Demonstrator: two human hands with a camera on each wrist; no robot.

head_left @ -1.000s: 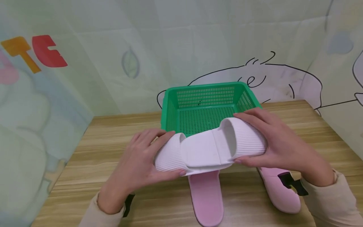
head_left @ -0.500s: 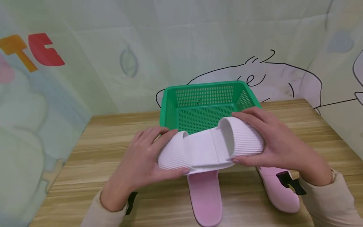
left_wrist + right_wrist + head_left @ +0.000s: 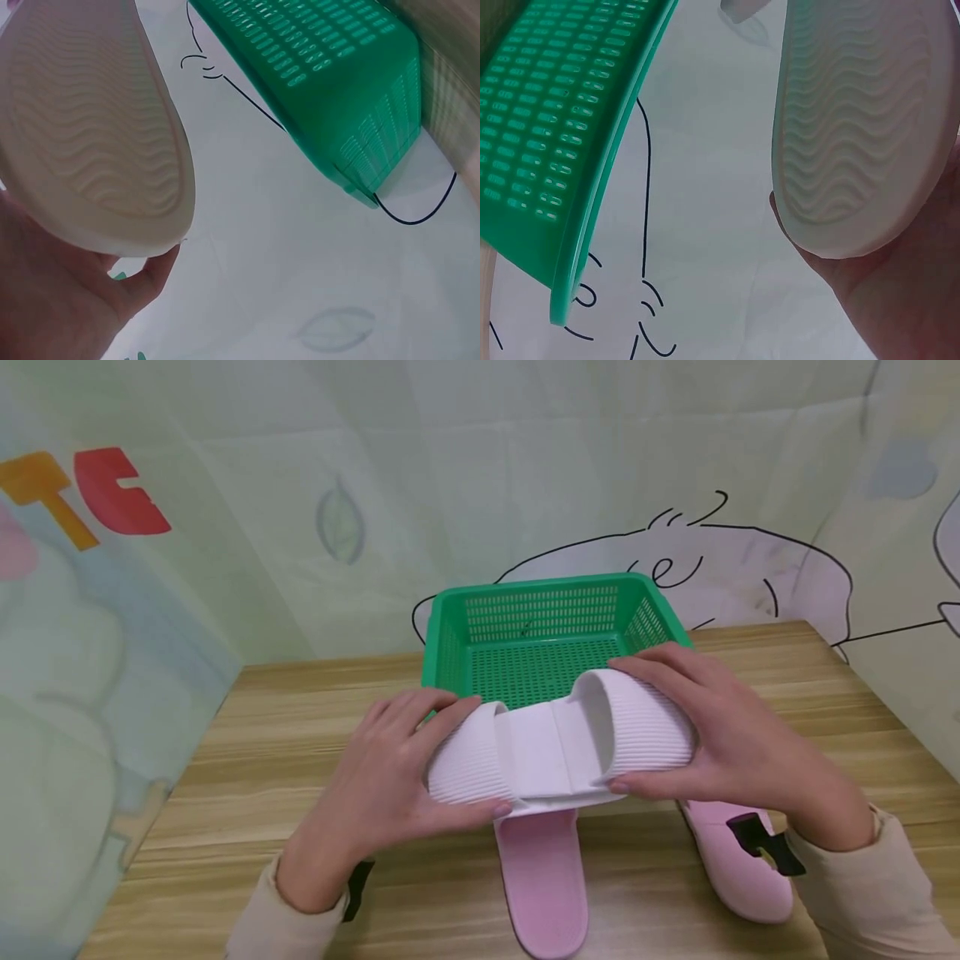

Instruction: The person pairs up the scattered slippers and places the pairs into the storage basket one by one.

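Note:
My left hand (image 3: 382,777) grips a white slipper (image 3: 467,764) by its ribbed strap, thumb in front and fingers behind. Another white slipper (image 3: 651,727), strap toward the right, is held the same way in my right hand (image 3: 723,747). The two overlap in the middle, strap ends outward, above the table and in front of the green basket (image 3: 555,583). Wavy tread shows on the underside of the left slipper (image 3: 97,127) in the left wrist view and of the right slipper (image 3: 855,127) in the right wrist view.
A pink slipper (image 3: 543,885) lies on the wooden table (image 3: 247,760) below the white ones, its front part hidden. Farther right lies a pink shoe-like slipper (image 3: 742,868), partly covered by my right arm. A printed cloth (image 3: 337,435) hangs behind the table.
My left hand has moved right with its white slipper, and my right hand slightly left. The two straps are closer together, and less of the white insole shows between them.

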